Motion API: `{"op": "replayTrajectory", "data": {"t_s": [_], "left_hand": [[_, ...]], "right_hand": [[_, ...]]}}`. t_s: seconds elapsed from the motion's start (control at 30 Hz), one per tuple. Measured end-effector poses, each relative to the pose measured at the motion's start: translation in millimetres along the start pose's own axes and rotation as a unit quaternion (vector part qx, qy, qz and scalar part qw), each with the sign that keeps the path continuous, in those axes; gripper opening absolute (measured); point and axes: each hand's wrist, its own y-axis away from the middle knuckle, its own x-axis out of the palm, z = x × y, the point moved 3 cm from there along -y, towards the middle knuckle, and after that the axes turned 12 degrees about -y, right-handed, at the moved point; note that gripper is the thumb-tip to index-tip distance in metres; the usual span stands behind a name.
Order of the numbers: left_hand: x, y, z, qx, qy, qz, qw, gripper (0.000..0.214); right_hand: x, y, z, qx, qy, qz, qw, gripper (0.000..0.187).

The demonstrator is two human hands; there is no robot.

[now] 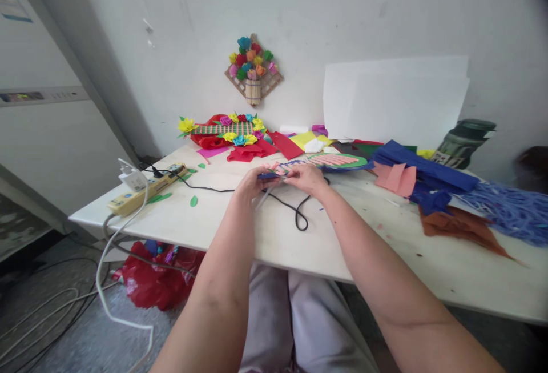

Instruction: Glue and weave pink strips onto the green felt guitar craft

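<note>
Over the middle of the table, my left hand (252, 183) grips the near-left end of a long, flat paper craft piece. My right hand (308, 179) pinches at the same end, its fingertips close to the left ones. Small pink paper bits (274, 167) show above the fingers. Beyond my hands the piece runs right into a rounded green part with pink woven strips (336, 160). Something thin and pale hangs below my fingers, too blurred to name. A black cord (291, 205) loops on the table under my hands.
A power strip (148, 189) with a white plug lies at the left edge, green paper leaves (194, 201) nearby. A flower-trimmed woven craft (222, 129) rests at the back. Blue crepe paper (422, 170), brown paper (464, 225), blue shreds (509, 210) and a dark bottle (464, 141) occupy the right.
</note>
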Motion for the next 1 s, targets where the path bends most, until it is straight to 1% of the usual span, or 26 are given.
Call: {"op": "replayTrajectory", "data": {"t_s": [0.23, 0.43, 0.6, 0.77, 0.87, 1.0], "left_hand": [[-2.1, -2.9, 2.5, 0.001, -0.005, 0.011, 1.0, 0.015], [-0.6, -1.0, 1.5, -0.009, -0.011, 0.012, 1.0, 0.023], [0.6, 0.3, 0.0, -0.006, -0.008, 0.006, 1.0, 0.02], [2.2, 2.6, -1.2, 0.011, -0.016, 0.015, 1.0, 0.019], [1.0, 4.4, -2.4, 0.035, -0.026, 0.042, 0.998, 0.018], [-3.0, 4.2, -1.7, 0.062, -0.026, 0.1, 0.993, 0.022]], "right_hand": [[3.4, -0.2, -1.8, -0.013, -0.016, 0.002, 1.0, 0.013], [5.9, -0.2, 2.9, -0.004, 0.028, -0.004, 1.0, 0.013], [6.5, -0.1, 5.8, 0.018, 0.045, -0.005, 0.999, 0.016], [5.4, 0.3, 9.5, 0.028, 0.076, -0.007, 0.997, 0.018], [4.0, 0.4, 10.4, 0.035, 0.083, -0.004, 0.996, 0.018], [1.5, 0.2, 9.7, 0.042, 0.069, -0.004, 0.997, 0.017]]}}
